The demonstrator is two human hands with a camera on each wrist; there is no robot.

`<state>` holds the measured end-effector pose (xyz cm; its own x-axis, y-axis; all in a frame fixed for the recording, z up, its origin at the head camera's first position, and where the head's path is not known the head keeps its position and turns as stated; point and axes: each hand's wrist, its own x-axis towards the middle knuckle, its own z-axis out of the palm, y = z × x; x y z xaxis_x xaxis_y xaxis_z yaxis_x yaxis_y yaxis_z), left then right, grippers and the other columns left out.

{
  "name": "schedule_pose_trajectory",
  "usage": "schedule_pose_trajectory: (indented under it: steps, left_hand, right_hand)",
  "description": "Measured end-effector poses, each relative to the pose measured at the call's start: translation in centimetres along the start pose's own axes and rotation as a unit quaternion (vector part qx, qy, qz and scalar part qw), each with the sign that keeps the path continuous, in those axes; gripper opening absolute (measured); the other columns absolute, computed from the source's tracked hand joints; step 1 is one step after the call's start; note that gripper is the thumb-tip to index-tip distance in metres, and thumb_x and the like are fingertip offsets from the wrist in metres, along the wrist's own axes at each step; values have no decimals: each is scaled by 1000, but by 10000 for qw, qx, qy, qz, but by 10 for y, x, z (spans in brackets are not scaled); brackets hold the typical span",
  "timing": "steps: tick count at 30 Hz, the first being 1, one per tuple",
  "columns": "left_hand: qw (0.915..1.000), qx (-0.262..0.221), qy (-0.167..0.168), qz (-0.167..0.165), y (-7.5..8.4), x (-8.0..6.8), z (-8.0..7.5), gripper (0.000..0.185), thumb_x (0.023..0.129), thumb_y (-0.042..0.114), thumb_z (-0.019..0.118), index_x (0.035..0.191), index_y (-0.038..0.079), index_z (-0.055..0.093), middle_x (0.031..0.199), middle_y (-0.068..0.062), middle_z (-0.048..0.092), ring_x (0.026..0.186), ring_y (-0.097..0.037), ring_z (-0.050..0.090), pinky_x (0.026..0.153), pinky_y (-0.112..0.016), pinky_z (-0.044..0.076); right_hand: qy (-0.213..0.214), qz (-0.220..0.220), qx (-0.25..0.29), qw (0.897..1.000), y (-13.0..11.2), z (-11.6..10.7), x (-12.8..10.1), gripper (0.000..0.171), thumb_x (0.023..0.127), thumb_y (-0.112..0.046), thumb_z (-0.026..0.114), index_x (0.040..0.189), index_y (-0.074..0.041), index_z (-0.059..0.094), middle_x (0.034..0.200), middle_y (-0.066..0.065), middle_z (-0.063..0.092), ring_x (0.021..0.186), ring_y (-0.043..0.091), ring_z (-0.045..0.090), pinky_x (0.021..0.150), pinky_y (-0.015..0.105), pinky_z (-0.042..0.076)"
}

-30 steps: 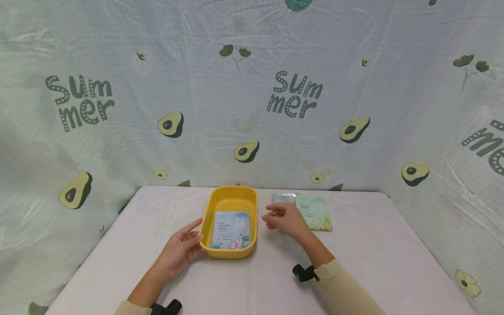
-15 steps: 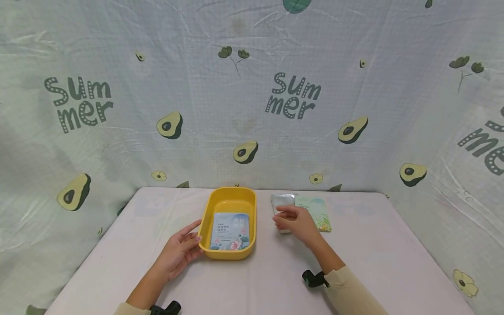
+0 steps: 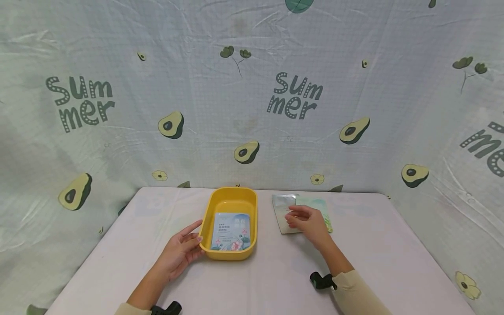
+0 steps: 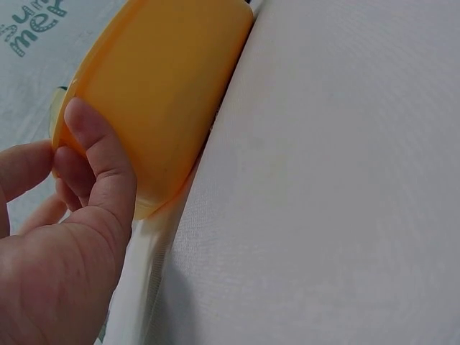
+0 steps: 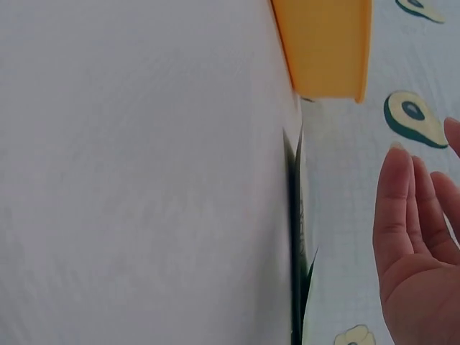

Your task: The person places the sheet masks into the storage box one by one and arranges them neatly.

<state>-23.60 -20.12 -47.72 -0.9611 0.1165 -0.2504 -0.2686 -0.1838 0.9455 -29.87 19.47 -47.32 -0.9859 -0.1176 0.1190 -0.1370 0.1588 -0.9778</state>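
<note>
Packets: one lies in yellow tray; two at tray's 3 o'clock; right hand relaxed, fingers flat above them; left hand relaxed, touching tray's near corner.

The right hand has moved right, over the packets.

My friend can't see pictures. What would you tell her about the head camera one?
A person's left hand rests against a yellow tub with one packet inside, while the right hand reaches over two packets on a white table.
</note>
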Motion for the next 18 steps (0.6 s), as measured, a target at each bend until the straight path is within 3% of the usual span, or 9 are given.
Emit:
schedule_pose_trajectory:
  steps: [4, 10, 18]
  left_hand:
    - [10000, 10, 22, 3, 1, 0, 0, 64, 103, 2, 56, 161, 14, 32, 111, -4, 54, 91, -15, 63, 80, -27, 60]
    - [10000, 30, 80, 5, 2, 0, 0, 64, 103, 3, 57, 161, 14, 33, 110, -3, 54, 91, -16, 63, 81, -27, 60]
    - [10000, 6, 6, -13, 0, 0, 0, 65, 102, 3, 56, 161, 14, 32, 111, -4, 54, 90, -15, 63, 81, -27, 60]
  right_hand:
    - [201, -133, -68, 9997, 3, -9, 1, 51, 89, -15, 80, 131, 8, 63, 108, 19, 73, 90, 12, 75, 79, 31, 63]
    - [617, -156, -424, 9971, 6, -21, 4, 49, 88, -23, 82, 127, 4, 67, 105, 10, 74, 92, 19, 75, 79, 35, 63]
    - [1049, -236, -1046, 9887, 9, -41, 5, 49, 90, -34, 80, 128, -6, 69, 112, 11, 73, 95, 0, 66, 82, 14, 54]
